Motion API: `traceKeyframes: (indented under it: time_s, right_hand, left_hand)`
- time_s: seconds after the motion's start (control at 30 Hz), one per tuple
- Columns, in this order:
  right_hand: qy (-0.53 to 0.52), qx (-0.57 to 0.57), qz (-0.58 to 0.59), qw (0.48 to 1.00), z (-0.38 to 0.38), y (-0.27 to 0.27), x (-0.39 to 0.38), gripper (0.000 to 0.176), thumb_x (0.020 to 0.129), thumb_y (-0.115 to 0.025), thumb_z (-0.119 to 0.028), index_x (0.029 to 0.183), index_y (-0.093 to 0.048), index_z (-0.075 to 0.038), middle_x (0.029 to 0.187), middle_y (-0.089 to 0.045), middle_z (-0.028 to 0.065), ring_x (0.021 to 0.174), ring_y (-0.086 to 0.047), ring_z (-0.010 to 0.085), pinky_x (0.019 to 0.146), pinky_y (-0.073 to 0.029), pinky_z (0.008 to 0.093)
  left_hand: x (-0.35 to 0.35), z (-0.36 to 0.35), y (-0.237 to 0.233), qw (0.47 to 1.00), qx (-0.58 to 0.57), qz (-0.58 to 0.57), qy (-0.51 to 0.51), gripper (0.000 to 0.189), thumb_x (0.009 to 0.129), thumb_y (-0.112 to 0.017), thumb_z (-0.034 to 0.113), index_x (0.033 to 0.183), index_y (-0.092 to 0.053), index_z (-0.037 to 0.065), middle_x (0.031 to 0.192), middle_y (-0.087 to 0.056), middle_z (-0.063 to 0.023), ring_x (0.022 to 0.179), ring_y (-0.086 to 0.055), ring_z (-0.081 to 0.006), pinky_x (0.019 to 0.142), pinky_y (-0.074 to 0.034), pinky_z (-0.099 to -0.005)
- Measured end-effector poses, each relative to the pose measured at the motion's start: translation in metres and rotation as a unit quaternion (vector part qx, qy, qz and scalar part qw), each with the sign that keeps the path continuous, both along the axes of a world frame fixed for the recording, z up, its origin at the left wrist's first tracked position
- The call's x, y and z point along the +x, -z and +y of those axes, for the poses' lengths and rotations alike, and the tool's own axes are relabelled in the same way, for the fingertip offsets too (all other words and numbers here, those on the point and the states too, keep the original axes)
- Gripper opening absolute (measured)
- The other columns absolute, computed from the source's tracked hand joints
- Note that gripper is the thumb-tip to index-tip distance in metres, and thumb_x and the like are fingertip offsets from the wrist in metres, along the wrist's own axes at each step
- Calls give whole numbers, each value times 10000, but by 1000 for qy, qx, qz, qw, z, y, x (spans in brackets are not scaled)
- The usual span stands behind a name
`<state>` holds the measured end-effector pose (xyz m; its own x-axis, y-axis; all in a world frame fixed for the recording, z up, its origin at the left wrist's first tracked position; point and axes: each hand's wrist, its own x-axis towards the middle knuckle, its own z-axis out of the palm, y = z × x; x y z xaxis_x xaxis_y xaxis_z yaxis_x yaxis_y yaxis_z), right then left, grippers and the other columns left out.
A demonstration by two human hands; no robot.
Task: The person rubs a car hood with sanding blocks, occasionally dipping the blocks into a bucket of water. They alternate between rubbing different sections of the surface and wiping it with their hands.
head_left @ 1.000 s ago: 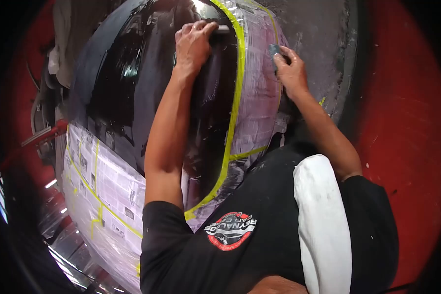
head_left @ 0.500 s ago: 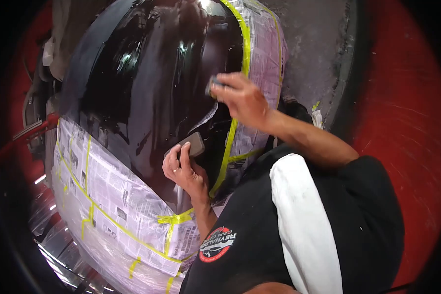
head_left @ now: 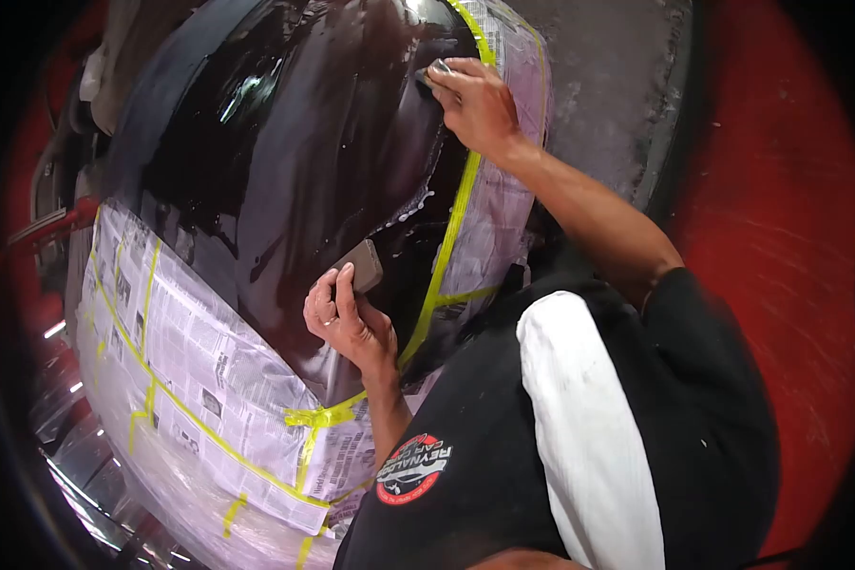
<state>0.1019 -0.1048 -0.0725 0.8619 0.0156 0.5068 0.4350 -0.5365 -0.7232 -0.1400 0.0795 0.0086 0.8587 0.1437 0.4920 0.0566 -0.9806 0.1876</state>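
Note:
A dark, glossy car panel (head_left: 294, 142) lies before me, wet and streaked. My left hand (head_left: 356, 328) grips a grey-brown sanding block (head_left: 363, 266) between thumb and fingers, low over the panel's near part. Farther up, close to the taped right edge, my right hand (head_left: 484, 106) pinches a small dark sanding pad (head_left: 433, 74) against the surface; the fingers partly cover it. A whitish line of water runs down the panel between the two hands.
Newspaper masking (head_left: 209, 351) covers the near left side, held by yellow tape (head_left: 454, 223) that also follows the right edge. A white cloth (head_left: 589, 427) hangs over my black shirt. Grey floor (head_left: 608, 85) and a red surface (head_left: 769, 237) are on the right.
My right hand has slid up the panel with the sanding pad, away from me. My left hand still holds the block in nearly the same spot, and the view has shifted slightly.

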Motion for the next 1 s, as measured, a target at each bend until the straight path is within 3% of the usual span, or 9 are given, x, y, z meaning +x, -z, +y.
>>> traceKeyframes:
  time_s: [0.13,0.27,0.4,0.53,0.67,0.83,1.0]
  right_hand:
    - [-39,49,12,998,2,-4,-76,222,881,-717,-124,1097,-764,-109,1135,-706,164,1058,-658,354,905,-537,410]
    - [-6,-3,14,1000,0,-3,-6,262,846,-726,-45,1089,-777,-129,1152,-707,160,1095,-656,330,948,-522,426]
    - [-28,40,7,999,-1,3,-66,297,836,-723,-33,1118,-764,-117,1162,-701,177,1104,-649,352,960,-519,434]
    - [-39,24,18,999,1,-11,-22,276,849,-727,-46,1112,-767,-119,1160,-699,186,1101,-648,377,971,-518,435]
    - [-30,47,13,998,2,-5,-62,228,860,-716,-61,1078,-769,-102,1128,-709,190,1081,-654,359,951,-511,445]
    - [-35,30,-5,999,6,-16,-19,211,849,-726,-66,1055,-769,-85,1131,-713,179,1080,-652,350,932,-519,404]
    - [-51,70,33,996,1,-6,-77,222,837,-724,-63,1055,-764,-75,1130,-713,162,1065,-653,346,916,-526,400]
  left_hand:
    - [4,-2,2,1000,-13,-9,-11,443,845,-581,-91,1235,-666,101,1228,-625,-101,1174,-548,-293,1051,-362,-451]
    - [2,-4,1,1000,-8,-16,-5,442,848,-578,-88,1237,-665,102,1231,-623,-99,1179,-543,-292,1052,-365,-446]
    - [6,-1,5,1000,-19,-23,-8,445,849,-568,-96,1237,-665,99,1231,-623,-101,1188,-534,-294,1055,-368,-448]
    - [4,-2,2,1000,-1,-15,-4,457,841,-557,-109,1238,-660,91,1224,-624,-104,1184,-534,-294,1055,-370,-453]
    - [7,-1,2,1000,-8,-26,3,469,832,-552,-115,1244,-654,85,1223,-626,-108,1181,-538,-296,1059,-367,-452]
    - [4,-3,0,1000,-1,-20,3,479,835,-550,-116,1257,-645,90,1226,-628,-109,1176,-547,-303,1058,-369,-455]
    - [4,-2,5,1000,-6,-24,-11,468,846,-568,-109,1260,-644,95,1223,-629,-109,1173,-550,-298,1049,-378,-453]
